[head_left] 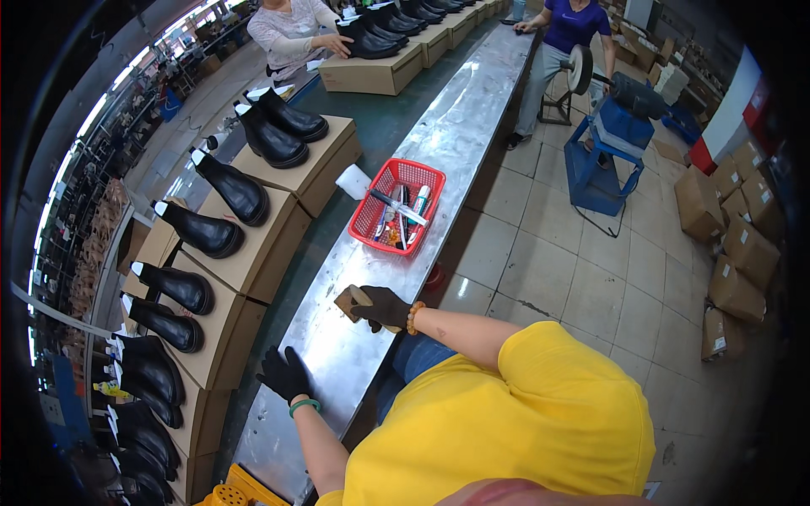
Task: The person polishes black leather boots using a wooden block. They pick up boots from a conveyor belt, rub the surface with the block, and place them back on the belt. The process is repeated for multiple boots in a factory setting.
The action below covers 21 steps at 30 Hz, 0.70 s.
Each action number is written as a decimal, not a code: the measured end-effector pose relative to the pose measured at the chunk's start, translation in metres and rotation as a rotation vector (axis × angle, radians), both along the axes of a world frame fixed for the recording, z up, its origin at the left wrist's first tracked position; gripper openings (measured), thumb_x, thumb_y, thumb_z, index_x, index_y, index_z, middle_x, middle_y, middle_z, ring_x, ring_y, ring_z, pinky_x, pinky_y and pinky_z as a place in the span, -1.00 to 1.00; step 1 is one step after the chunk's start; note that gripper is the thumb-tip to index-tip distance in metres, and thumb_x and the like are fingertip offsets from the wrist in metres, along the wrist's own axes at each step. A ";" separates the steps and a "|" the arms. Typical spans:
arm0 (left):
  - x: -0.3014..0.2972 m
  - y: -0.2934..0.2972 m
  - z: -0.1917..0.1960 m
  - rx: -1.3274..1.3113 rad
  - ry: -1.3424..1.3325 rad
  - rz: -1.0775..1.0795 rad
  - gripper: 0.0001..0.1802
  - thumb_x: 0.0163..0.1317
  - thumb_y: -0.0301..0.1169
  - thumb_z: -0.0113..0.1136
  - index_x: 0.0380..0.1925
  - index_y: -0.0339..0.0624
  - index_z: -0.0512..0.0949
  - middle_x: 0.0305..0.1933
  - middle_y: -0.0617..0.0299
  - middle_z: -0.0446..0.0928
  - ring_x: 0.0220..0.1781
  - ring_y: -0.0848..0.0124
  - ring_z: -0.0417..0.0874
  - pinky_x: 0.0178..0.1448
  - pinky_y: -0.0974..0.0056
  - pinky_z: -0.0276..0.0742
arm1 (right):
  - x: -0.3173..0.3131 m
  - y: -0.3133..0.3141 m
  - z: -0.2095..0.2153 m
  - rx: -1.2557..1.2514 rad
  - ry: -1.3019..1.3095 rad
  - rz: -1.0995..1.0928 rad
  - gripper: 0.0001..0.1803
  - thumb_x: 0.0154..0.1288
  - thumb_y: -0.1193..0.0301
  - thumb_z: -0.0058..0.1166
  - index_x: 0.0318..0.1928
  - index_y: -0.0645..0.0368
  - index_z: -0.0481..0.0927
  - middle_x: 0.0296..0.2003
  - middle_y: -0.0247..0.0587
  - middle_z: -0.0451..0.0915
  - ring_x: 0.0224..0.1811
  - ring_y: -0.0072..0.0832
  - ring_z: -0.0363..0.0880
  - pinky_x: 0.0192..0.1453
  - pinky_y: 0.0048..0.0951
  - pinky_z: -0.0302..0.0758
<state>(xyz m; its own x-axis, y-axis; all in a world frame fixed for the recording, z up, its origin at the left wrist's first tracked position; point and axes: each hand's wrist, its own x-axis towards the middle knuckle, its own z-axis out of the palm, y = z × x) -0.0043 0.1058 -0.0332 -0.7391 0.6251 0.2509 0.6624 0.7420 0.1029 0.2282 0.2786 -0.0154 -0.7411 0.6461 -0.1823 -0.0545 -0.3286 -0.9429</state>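
Note:
My left hand [284, 374], in a black glove, rests on the shiny metal bench top [325, 337] near its left edge. Its fingers are spread and hold nothing. Also black-gloved, my right hand [384, 308] is closed around a brown wooden-looking block [348, 302] at the bench's right side; whether bristles or a pad sit on the block's underside I cannot tell. Beyond my right hand stands a red plastic basket [358, 221] with a white-handled tool [396, 207], a tube [421, 199] and other small items. A white roll or cloth [353, 180] lies against the basket.
Black ankle boots [204, 232] stand on brown cardboard boxes [274, 253] along a green conveyor [359, 135] to the left. Two people [291, 34] work at the far end. At right are a blue-framed polishing machine [603, 160] and stacked cartons [734, 278]. A yellow object [232, 489] sits at the near edge.

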 end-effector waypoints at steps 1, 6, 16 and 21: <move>0.001 0.000 0.001 0.004 0.001 -0.002 -0.50 0.29 -0.03 -0.10 0.09 -0.09 0.44 0.11 0.09 0.48 0.23 0.18 0.39 0.42 -0.18 -0.10 | 0.000 0.000 -0.001 -0.012 0.022 -0.006 -0.62 0.15 0.34 0.18 -0.05 0.20 0.43 -0.46 -0.26 0.54 -0.70 -0.61 0.43 -0.68 -0.54 0.43; 0.000 -0.002 -0.001 0.011 0.016 -0.006 -0.50 0.29 -0.04 -0.10 0.08 -0.11 0.44 0.10 0.09 0.48 0.22 0.17 0.40 0.41 -0.18 -0.08 | -0.002 0.001 0.000 0.034 -0.047 0.004 -0.64 0.15 0.34 0.16 -0.07 0.19 0.44 -0.47 -0.26 0.55 -0.71 -0.62 0.43 -0.69 -0.55 0.42; -0.005 -0.008 -0.007 0.012 0.046 -0.009 -0.49 0.27 -0.04 -0.09 0.08 -0.13 0.44 0.11 0.07 0.47 0.22 0.12 0.38 0.41 -0.16 -0.07 | -0.003 -0.005 0.006 0.028 -0.055 0.013 -0.68 0.15 0.34 0.15 -0.11 0.16 0.44 -0.47 -0.30 0.55 -0.70 -0.62 0.43 -0.66 -0.56 0.43; -0.007 -0.012 -0.012 0.028 0.065 -0.016 -0.49 0.27 -0.05 -0.08 0.09 -0.14 0.44 0.12 0.07 0.47 0.22 0.10 0.37 0.42 -0.15 -0.09 | -0.004 -0.005 0.003 0.043 -0.057 0.031 -0.67 0.13 0.34 0.17 -0.11 0.17 0.44 -0.46 -0.30 0.55 -0.69 -0.62 0.44 -0.66 -0.56 0.44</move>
